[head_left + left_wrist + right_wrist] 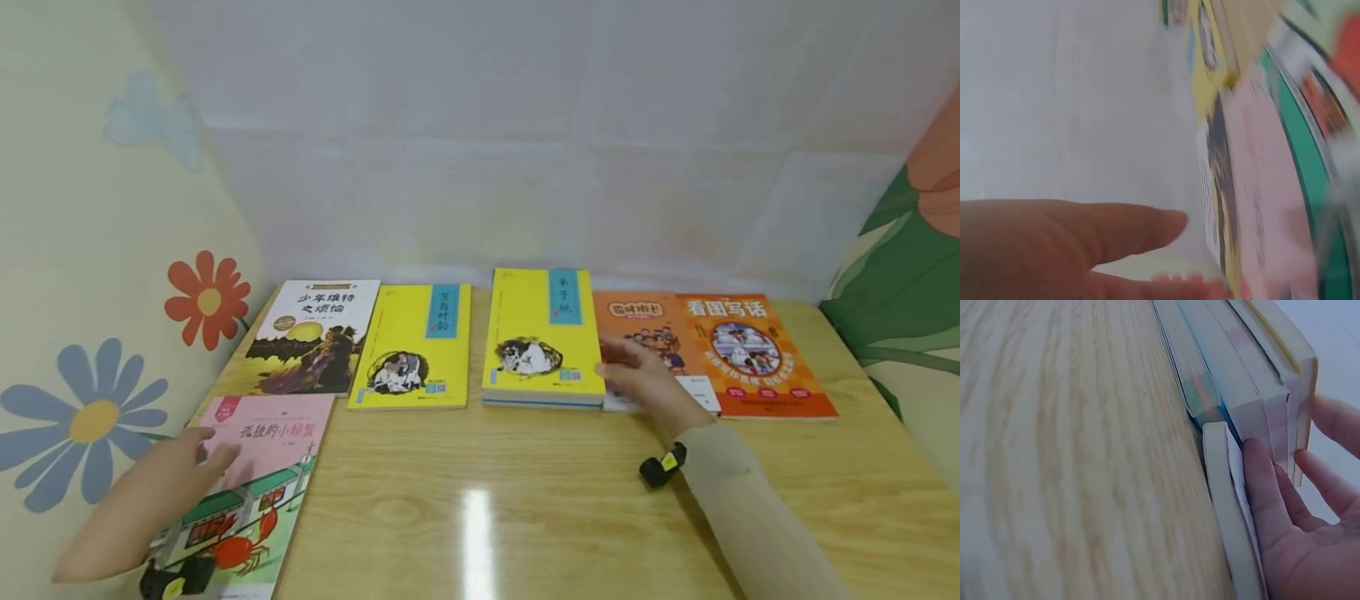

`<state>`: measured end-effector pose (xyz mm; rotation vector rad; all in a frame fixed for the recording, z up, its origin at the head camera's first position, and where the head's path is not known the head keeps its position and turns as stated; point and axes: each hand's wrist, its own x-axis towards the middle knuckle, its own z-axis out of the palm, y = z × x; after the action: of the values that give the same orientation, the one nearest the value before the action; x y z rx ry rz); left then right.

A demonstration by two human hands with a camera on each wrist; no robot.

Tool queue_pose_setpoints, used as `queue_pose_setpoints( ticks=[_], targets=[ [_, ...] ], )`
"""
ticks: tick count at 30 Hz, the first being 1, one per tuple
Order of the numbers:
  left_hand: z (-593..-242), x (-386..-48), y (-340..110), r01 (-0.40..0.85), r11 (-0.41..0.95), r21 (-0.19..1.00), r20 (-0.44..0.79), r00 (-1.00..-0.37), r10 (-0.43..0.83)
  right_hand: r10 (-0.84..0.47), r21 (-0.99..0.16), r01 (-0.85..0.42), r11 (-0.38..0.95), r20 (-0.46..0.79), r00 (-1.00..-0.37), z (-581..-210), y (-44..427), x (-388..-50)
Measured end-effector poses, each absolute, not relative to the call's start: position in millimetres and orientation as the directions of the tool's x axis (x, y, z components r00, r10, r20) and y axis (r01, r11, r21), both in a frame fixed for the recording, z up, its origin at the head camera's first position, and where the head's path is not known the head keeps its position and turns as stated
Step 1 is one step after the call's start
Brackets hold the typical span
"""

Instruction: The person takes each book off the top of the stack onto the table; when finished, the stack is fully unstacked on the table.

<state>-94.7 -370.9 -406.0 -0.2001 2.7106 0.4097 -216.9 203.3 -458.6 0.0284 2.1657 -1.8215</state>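
Observation:
My left hand (161, 479) hovers over a pink picture book (288, 462) with a red crab on its cover, at the front left. Its thumb and fingers are spread; in the left wrist view the hand (1079, 237) holds nothing. On the other side, my right hand (648, 383) touches the right edge of a stack of books topped by a yellow book (517, 308) with a blue title panel. The right wrist view has its fingertips against the side of the several stacked books (1241, 375), with fingers fairly straight. Beneath that hand lies an orange book (633, 308), partly covered.
Left of the stack lie another yellow book (405, 350) and a white-topped book with a sunset picture (307, 333). A bright orange book (772, 392) lies at the right. The wooden table (555, 492) meets a white backdrop (480, 183) behind the books.

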Motion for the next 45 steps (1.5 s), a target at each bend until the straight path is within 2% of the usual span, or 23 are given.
queue_pose_setpoints(
  ticks=[3,5,8,12,14,20,27,37,45],
  targets=[
    [-400.2,-110.1,-328.8,-0.077,0.926,0.370,-0.210,-0.978,0.002,-0.187,-0.963,0.207,0.175,-0.239,-0.953,-460.1,203.7,-214.5],
    [-400.4,-118.4,-298.9,0.018,0.901,0.433,-0.099,-0.993,0.067,-0.193,-0.963,0.205,0.173,-0.238,-0.952,-460.0,203.4,-213.7],
    [-402.7,-133.4,-256.4,0.120,0.850,0.514,-0.008,-0.990,0.144,-0.195,-0.960,0.221,0.169,-0.253,-0.948,-458.9,202.8,-213.1],
    [-409.2,-159.2,-212.0,0.205,0.757,0.621,0.045,-0.973,0.227,-0.187,-0.958,0.238,0.159,-0.266,-0.946,-457.0,202.9,-212.9],
    [-412.3,-171.6,-194.0,0.209,0.700,0.683,0.043,-0.968,0.247,-0.191,-0.960,0.232,0.156,-0.259,-0.947,-457.5,203.5,-212.7],
    [-420.5,-203.5,-152.0,0.093,0.510,0.855,-0.052,-0.963,0.263,-0.214,-0.965,0.199,0.168,-0.233,-0.949,-459.8,205.3,-212.6],
    [-428.0,-219.5,-127.1,-0.011,0.355,0.935,-0.114,-0.955,0.272,-0.227,-0.966,0.202,0.158,-0.235,-0.945,-460.8,204.0,-213.0],
    [-435.5,-230.1,-111.7,-0.112,0.371,0.922,-0.198,-0.959,0.202,-0.218,-0.971,0.189,0.143,-0.217,-0.952,-463.5,205.8,-214.5],
    [-439.5,-232.5,-115.7,-0.170,0.398,0.902,-0.260,-0.948,0.185,-0.193,-0.960,0.205,0.191,-0.242,-0.951,-461.8,203.5,-214.7]
  ],
)
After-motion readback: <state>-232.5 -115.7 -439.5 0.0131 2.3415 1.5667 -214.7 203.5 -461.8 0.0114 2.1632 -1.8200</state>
